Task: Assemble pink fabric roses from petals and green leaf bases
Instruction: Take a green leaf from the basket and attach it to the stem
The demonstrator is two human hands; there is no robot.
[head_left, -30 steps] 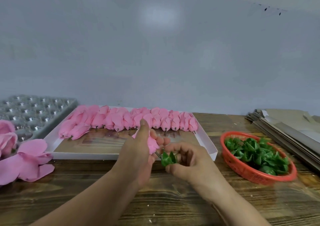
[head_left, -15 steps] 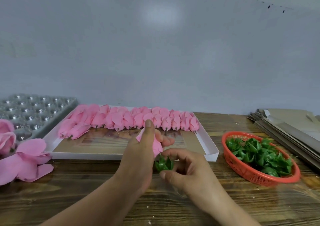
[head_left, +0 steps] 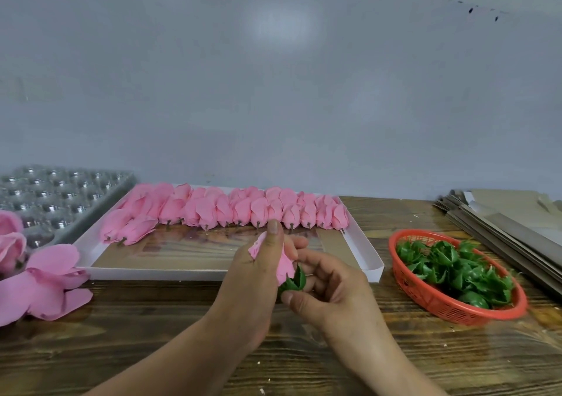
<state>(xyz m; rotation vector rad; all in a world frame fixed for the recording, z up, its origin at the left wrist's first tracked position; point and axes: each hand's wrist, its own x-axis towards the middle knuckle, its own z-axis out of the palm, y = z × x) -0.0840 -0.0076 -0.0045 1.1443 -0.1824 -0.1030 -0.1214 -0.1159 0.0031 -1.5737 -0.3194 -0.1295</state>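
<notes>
Gripping pink bud — left hand, leaf base below

Two bare forearms enter from the bottom edge, ending in the person's left hand and right hand. Neither wrist shows a sleeve, a watch or a band, and the fingers carry no rings. The nails are short and unpainted; no gloves are worn.
</notes>
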